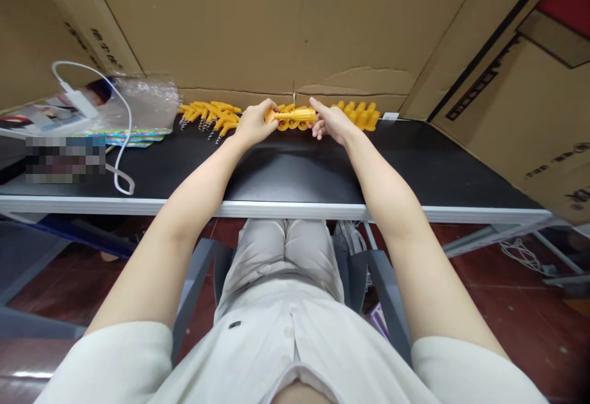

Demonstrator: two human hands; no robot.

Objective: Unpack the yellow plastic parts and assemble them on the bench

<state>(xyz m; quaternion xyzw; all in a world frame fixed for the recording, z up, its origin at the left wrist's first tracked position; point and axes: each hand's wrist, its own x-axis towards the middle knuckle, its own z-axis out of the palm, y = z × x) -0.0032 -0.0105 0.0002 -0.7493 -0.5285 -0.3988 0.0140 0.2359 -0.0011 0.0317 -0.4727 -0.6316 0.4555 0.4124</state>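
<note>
Between left hand [252, 124] and right hand [332, 122], a yellow plastic piece [295, 115], both hands clamped on its ends.

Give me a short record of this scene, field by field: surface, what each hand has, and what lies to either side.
surface: black tabletop with a pale front edge, cardboard walls behind
left hand: gripping the left end of a yellow plastic piece
right hand: fingers on the right end of the same piece
left of hands: pile of yellow parts with springs
right of hands: group of yellow parts
far left: white cable, clear plastic bag
</note>
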